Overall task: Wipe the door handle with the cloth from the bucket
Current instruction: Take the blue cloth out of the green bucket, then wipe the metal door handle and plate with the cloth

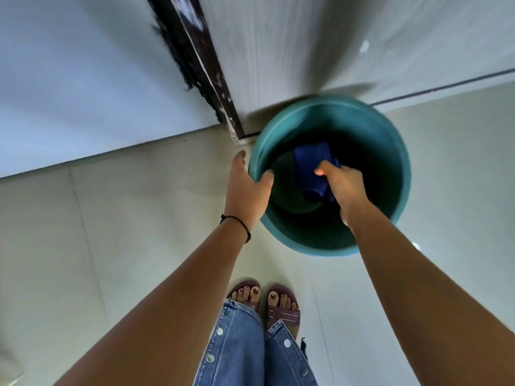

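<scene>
A teal bucket stands on the floor against the foot of a pale door. My left hand grips the bucket's left rim, thumb inside and fingers outside. Inside the bucket, my right hand is closed on a dark blue cloth, which hangs below and ahead of the fingers. The door handle is out of view.
A dark, chipped door frame runs up from the bucket's left side, with a white wall to its left. The floor is pale tile. My sandalled feet stand just behind the bucket.
</scene>
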### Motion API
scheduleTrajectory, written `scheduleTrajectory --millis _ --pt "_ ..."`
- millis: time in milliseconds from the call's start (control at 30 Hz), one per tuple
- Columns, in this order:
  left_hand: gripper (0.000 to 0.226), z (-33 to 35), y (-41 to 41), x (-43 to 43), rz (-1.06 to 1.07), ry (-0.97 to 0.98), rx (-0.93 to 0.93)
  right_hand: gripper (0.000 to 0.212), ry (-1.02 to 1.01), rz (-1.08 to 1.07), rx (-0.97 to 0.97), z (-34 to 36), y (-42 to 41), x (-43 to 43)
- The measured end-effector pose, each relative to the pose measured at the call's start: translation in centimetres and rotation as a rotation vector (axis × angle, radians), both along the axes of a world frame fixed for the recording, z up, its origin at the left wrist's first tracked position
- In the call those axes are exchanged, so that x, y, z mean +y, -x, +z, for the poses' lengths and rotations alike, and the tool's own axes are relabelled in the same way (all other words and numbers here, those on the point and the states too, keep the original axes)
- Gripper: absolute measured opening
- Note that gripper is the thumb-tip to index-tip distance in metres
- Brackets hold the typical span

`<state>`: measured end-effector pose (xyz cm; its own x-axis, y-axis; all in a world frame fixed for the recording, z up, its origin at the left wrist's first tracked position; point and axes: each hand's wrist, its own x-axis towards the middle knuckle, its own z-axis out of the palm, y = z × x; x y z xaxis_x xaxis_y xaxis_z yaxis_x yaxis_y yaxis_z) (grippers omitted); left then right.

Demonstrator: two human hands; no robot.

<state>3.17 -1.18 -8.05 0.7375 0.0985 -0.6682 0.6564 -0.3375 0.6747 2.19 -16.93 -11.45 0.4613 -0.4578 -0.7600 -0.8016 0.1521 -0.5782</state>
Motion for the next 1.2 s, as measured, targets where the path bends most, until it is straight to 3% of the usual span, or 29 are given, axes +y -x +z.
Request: scheduleTrajectory --millis 100,200,300,400,533,733,833,933,1000,1100,1200 --pt "0.069 6.9 0.2 0.7 0.048 0.024 0.003 0.012 -0.076 0.046 -0.132 10.1 2.5 0.9" --pt "0.037 17.1 1.7 2.5 -0.014 0.215 -0.011 0.022 -0.19 0.165 -0.21 22.4 5.6 2.9" --pt "0.023 28.5 4.7 5.3 -0.067 0.387 0.001 0.032 -0.318 0.256 -0.272 33.9 8.4 5.9" --pt "0.012 39.6 8.7 9.5 0.108 0.472 -0.001 0.04 -0.399 0.357 -0.347 44.4 11.1 9.7" --pt "0.02 50.9 14.2 16.0 0.28 0.491 -0.077 0.047 -0.421 0.546 -0.424 54.3 13.9 15.1" --pt "0.014 60.2 21.1 27.6 0.465 0.425 -0.272 0.056 -0.181 0.846 -0.56 62.1 16.6 25.9" --pt "0.027 62.9 23.2 34.6 0.435 0.383 -0.375 0.057 -0.144 0.98 -0.662 64.2 17.2 32.4" --pt "0.032 64.7 24.7 42.0 0.414 0.399 -0.435 0.06 -0.331 1.013 -0.559 66.0 17.7 40.1" --pt "0.03 65.9 25.9 46.7 0.448 0.405 -0.493 0.051 -0.472 1.031 -0.52 66.9 18.6 45.4" --pt "0.018 67.4 26.5 52.7 0.47 0.335 -0.569 0.034 -0.521 1.012 -0.555 68.6 19.8 52.1" --pt "0.019 67.9 26.1 58.0 0.442 0.299 -0.622 0.037 -0.54 0.928 -0.591 70.1 19.7 57.6"
